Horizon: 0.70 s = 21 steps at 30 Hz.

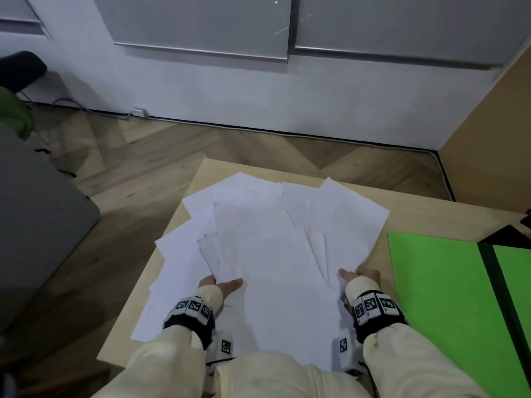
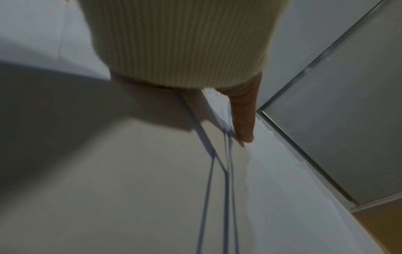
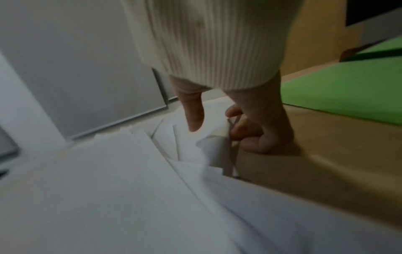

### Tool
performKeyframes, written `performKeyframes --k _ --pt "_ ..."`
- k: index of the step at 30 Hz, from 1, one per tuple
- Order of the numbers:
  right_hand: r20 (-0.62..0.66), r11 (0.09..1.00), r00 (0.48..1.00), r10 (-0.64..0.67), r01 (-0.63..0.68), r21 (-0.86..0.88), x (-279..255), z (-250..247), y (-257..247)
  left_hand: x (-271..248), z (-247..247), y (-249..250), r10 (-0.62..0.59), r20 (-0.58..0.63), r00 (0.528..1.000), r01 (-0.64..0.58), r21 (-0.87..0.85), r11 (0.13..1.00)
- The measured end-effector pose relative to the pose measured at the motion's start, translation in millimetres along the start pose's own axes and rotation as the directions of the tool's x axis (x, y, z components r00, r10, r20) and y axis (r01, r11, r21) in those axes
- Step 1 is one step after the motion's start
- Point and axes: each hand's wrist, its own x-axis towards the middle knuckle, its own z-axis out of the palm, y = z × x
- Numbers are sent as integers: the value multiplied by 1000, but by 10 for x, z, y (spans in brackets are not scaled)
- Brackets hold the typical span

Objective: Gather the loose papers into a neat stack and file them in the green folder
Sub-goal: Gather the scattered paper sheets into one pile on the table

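Several loose white papers (image 1: 273,239) lie fanned and overlapping on a light wooden table (image 1: 416,214). My left hand (image 1: 221,284) grips the pile's left side, thumb (image 2: 243,120) on top and fingers hidden beneath the sheets (image 2: 152,189). My right hand (image 1: 356,275) holds the right side. Its thumb (image 3: 193,116) hovers over the sheets (image 3: 108,189) and its fingers (image 3: 250,135) curl around their lifted edges. The green folder (image 1: 439,282) lies open and flat to the right of the pile, seen again as the folder (image 3: 348,92) just beyond my right hand.
A dark spine (image 1: 494,277) runs down the folder, and a black object (image 1: 505,237) sits at its far corner. The pile reaches the table's left edge (image 1: 149,277). A grey seat (image 1: 37,211) stands left on the wood floor; a wooden panel (image 1: 494,124) rises at right.
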Motion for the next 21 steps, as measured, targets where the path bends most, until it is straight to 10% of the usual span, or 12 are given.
performKeyframes --k 12,21 --pt "275 805 961 -14 173 -567 -17 -386 125 108 40 131 -37 -133 990 44 54 998" --pt "184 951 973 -143 186 -248 -231 -79 -45 -26 464 310 80 -87 993 -72 97 993"
